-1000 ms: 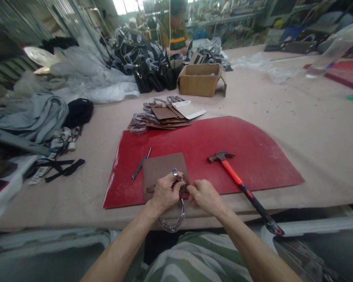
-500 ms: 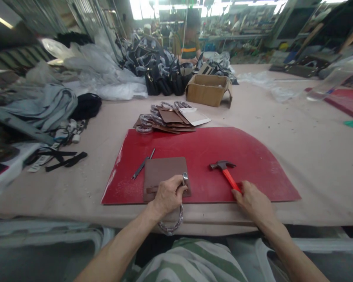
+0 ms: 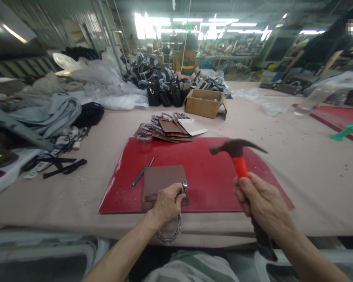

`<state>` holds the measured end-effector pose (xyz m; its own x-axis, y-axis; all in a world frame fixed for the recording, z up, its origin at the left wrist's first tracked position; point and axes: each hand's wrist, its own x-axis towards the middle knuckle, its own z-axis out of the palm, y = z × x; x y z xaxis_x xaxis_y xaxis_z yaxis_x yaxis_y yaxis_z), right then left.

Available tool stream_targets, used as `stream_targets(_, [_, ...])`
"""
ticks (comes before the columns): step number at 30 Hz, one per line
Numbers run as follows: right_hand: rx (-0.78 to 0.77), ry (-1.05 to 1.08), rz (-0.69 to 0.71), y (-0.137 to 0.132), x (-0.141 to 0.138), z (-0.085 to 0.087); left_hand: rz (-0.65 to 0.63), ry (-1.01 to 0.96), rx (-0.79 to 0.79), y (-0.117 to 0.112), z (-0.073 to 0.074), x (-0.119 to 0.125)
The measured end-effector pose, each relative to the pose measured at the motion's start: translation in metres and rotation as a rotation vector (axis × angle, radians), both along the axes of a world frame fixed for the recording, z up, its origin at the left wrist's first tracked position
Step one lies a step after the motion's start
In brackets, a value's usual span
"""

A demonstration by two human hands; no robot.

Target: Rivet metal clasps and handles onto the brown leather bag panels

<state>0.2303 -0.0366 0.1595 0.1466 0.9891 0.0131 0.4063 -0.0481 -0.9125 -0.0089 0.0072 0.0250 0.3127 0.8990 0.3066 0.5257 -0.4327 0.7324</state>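
My left hand (image 3: 166, 203) is closed around a short metal punch (image 3: 184, 185), held upright on the right edge of a brown leather panel (image 3: 163, 177). A plastic-wrapped loop handle (image 3: 168, 238) hangs below that hand, over the table edge. Raised above the board, my right hand (image 3: 264, 201) grips a claw hammer (image 3: 240, 156) by its red and black handle. The hammer's dark head is level, to the right of the punch and apart from it. Under the panel lies a red board (image 3: 210, 172). Slim dark metal tools (image 3: 140, 176) rest by the panel's upper left corner.
Behind the board is a stack of brown panels (image 3: 173, 127) with wrapped handles. Farther back stand a cardboard box (image 3: 202, 107) and black bags (image 3: 161, 94). Black straps (image 3: 64, 166) and grey fabric (image 3: 53, 111) lie left. A co-worker (image 3: 188, 62) is across the table.
My right hand has picked up the claw hammer from the red board and raised it toward me. My left hand keeps the punch at the panel. The view has tilted up slightly.
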Motion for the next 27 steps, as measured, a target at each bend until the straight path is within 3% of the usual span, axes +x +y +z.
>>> stream_targets(2, [0.288,-0.275,0.044,-0.005,-0.009,0.019,-0.004,-0.003,-0.001,0.0,-0.001,0.0])
stream_targets(4, [0.475,-0.533,0.16,-0.007,-0.014,0.026,-0.004,0.012,-0.003,0.0,-0.001,0.0])
stream_targets(8, [0.51,-0.89,0.416,-0.006,-0.018,0.027,0.022,0.055,-0.019,0.0,-0.004,0.0])
stream_targets(9, [0.497,-0.896,0.401,-0.007,-0.018,0.028,0.018,0.045,-0.02,0.0,-0.004,0.0])
stream_targets(13, [0.546,-0.674,0.122,-0.013,-0.022,0.029,-0.005,-0.002,-0.007,0.0,-0.005,-0.002])
stream_targets(15, [0.483,-0.701,0.189,-0.015,-0.023,0.025,0.004,0.025,-0.013,0.001,-0.004,-0.002])
stream_targets(18, [0.238,-0.749,0.362,-0.016,-0.018,0.019,0.003,0.032,-0.016,0.001,-0.004,-0.003])
stream_targets(21, [0.039,-0.577,0.287,-0.009,-0.003,0.007,-0.013,-0.02,-0.011,0.0,-0.005,-0.003])
stream_targets(24, [-0.097,-0.542,0.255,0.008,0.017,-0.025,-0.023,-0.037,-0.001,0.001,-0.005,-0.003])
stream_targets(27, [-0.187,-0.656,0.229,0.028,0.032,-0.066,-0.03,-0.027,0.007,0.001,-0.004,-0.003])
